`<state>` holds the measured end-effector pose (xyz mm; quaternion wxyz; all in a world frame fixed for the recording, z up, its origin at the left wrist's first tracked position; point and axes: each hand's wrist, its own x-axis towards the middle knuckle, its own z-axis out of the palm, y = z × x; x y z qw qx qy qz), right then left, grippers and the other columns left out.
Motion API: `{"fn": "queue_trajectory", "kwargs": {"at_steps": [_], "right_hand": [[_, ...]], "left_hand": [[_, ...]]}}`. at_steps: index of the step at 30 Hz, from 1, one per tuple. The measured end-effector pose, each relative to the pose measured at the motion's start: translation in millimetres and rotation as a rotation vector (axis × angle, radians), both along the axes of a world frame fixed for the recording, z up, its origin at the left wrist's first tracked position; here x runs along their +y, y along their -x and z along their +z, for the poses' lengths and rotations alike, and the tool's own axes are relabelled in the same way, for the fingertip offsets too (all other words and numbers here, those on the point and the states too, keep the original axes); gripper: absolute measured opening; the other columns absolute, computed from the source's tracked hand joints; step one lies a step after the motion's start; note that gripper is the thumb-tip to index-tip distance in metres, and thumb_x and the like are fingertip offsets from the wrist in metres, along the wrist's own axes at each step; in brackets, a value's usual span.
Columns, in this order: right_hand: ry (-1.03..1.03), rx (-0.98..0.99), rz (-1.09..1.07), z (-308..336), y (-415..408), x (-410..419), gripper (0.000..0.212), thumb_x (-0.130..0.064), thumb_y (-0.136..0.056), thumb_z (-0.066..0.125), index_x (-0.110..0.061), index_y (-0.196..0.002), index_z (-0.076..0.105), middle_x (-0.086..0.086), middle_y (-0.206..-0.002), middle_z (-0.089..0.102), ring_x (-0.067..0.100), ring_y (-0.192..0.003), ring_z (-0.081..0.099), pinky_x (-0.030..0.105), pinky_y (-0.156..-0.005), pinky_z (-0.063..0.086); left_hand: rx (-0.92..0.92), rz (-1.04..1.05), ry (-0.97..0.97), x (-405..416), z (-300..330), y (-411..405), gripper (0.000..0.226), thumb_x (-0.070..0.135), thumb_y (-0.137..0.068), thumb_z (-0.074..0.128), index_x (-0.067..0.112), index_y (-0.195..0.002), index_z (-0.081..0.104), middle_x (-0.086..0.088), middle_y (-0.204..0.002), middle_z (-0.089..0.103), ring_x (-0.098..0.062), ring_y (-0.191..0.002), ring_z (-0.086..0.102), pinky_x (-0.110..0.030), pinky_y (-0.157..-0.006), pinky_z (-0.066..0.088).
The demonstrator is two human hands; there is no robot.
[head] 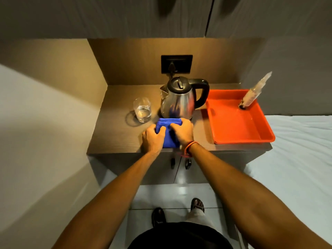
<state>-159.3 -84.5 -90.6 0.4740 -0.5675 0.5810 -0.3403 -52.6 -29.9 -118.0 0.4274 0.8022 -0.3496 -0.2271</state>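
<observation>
A folded blue cloth [168, 134] lies on the brown countertop [116, 139] near its front edge, just in front of a steel electric kettle [179, 98] with a black lid and handle. My left hand [152, 139] grips the cloth's left side, thumb on top. My right hand [182, 132] lies over the cloth's right side with fingers curled onto it. An orange band circles my right wrist.
A clear glass [142, 109] with a little water stands left of the kettle. An orange tray [239, 123] on the right holds a plastic bottle [251, 95]. A black wall socket [177, 63] sits behind the kettle. A white bed [296, 150] borders the counter's right.
</observation>
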Motion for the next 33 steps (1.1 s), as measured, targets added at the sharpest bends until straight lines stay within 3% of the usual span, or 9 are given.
{"fn": "queue_trajectory", "kwargs": {"at_steps": [2,4,8,10,13,16,20,25,33], "right_hand": [[0.054,0.053,0.047,-10,-16,10,0.010,-0.011,-0.073,0.066,-0.013,-0.081,0.060,0.001,-0.079,0.065,0.019,-0.074,0.059,0.027,-0.067,0.047],[0.120,0.160,0.144,-16,-27,15,0.021,-0.008,-0.076,0.062,-0.008,-0.096,0.056,0.009,-0.095,0.063,0.027,-0.089,0.057,0.032,-0.077,0.048],[0.447,0.734,0.361,-31,-31,27,0.049,-0.016,-0.090,0.055,-0.003,-0.137,0.050,0.020,-0.128,0.056,0.037,-0.116,0.053,0.047,-0.095,0.048],[0.677,0.854,0.441,-37,-29,30,0.052,-0.015,-0.095,0.055,0.002,-0.144,0.048,0.026,-0.142,0.053,0.042,-0.129,0.053,0.051,-0.103,0.048],[0.795,0.830,0.623,-46,-26,28,0.061,-0.026,-0.102,0.048,0.001,-0.154,0.033,0.021,-0.160,0.037,0.035,-0.149,0.036,0.049,-0.120,0.034],[0.684,0.873,0.786,-56,-28,28,0.067,-0.049,-0.106,0.024,-0.010,-0.161,0.017,0.010,-0.169,0.021,0.026,-0.158,0.016,0.047,-0.128,0.016],[0.626,0.921,0.796,-61,-33,27,0.074,-0.059,-0.104,0.012,-0.014,-0.162,0.012,0.006,-0.170,0.017,0.022,-0.159,0.011,0.046,-0.129,0.011],[0.641,0.897,0.778,-65,-33,25,0.073,-0.059,-0.104,0.016,-0.014,-0.162,0.014,0.006,-0.170,0.018,0.022,-0.158,0.012,0.045,-0.129,0.010],[0.614,0.894,0.759,-68,-57,15,0.073,-0.059,-0.105,0.017,-0.013,-0.162,0.014,0.006,-0.170,0.014,0.022,-0.158,0.012,0.044,-0.128,0.008]], "left_hand": [[-0.100,-0.006,-0.104,10,-4,-14,0.035,0.045,-0.087,0.057,0.018,-0.107,0.068,-0.006,-0.104,0.070,-0.028,-0.095,0.065,-0.039,-0.077,0.053],[-0.269,-0.051,-0.190,17,-8,-24,0.044,0.047,-0.090,0.056,0.016,-0.120,0.065,-0.007,-0.115,0.064,-0.028,-0.101,0.064,-0.040,-0.080,0.054],[-0.473,-0.107,-0.262,23,-12,-35,0.047,0.052,-0.092,0.058,0.012,-0.116,0.059,-0.009,-0.117,0.057,-0.026,-0.106,0.060,-0.037,-0.075,0.049],[-0.476,-0.076,-0.209,21,-12,-45,0.044,0.052,-0.090,0.061,0.014,-0.111,0.057,-0.007,-0.115,0.057,-0.024,-0.106,0.058,-0.036,-0.077,0.050],[-0.425,0.032,-0.084,11,-6,-65,0.044,0.045,-0.085,0.067,0.014,-0.114,0.055,-0.009,-0.119,0.057,-0.029,-0.111,0.056,-0.040,-0.083,0.051],[-0.260,0.066,-0.060,-12,1,-87,0.078,0.045,-0.075,0.079,0.012,-0.137,0.045,-0.012,-0.138,0.051,-0.030,-0.128,0.049,-0.042,-0.099,0.049],[-0.053,0.036,-0.070,-48,15,-98,0.114,0.046,-0.066,0.089,0.015,-0.155,0.025,-0.010,-0.154,0.041,-0.029,-0.141,0.041,-0.045,-0.109,0.045],[0.054,0.050,0.020,-71,13,-96,0.088,0.025,-0.066,0.093,0.013,-0.139,0.046,-0.009,-0.139,0.059,-0.028,-0.129,0.056,-0.039,-0.100,0.053],[-0.104,0.121,0.059,-45,13,-133,0.081,0.039,-0.061,0.093,0.015,-0.129,0.055,-0.006,-0.126,0.066,-0.021,-0.113,0.064,-0.029,-0.084,0.057]]}}
